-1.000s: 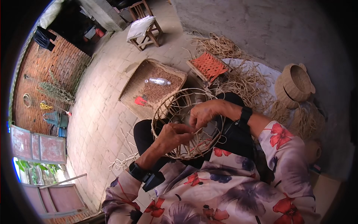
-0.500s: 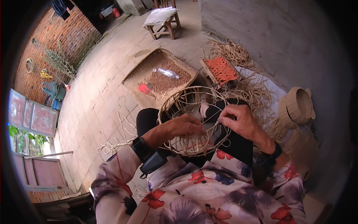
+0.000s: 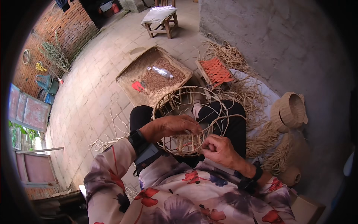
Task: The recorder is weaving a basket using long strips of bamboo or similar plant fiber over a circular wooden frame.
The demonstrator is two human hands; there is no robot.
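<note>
An open, round basket frame of pale cord and thin ribs rests on my lap between my knees. Its near side carries a denser woven band. My left hand reaches over the frame from the left, fingers curled down onto the weave and partly hidden, apparently gripping it. At the near right edge, my right hand is closed in a pinch on a cord. One loose strand arcs out over my right knee; its link to the pinched cord is unclear.
A square woven tray ahead holds brown grains, a clear bottle and a red item. Right of it stand an orange-webbed stool, heaped cords and finished woven baskets. A cushioned chair is farther off.
My right hand has come down and inward, from the frame's right side to its near right edge. A strand now loops out to the right. My left hand stays over the weave.
</note>
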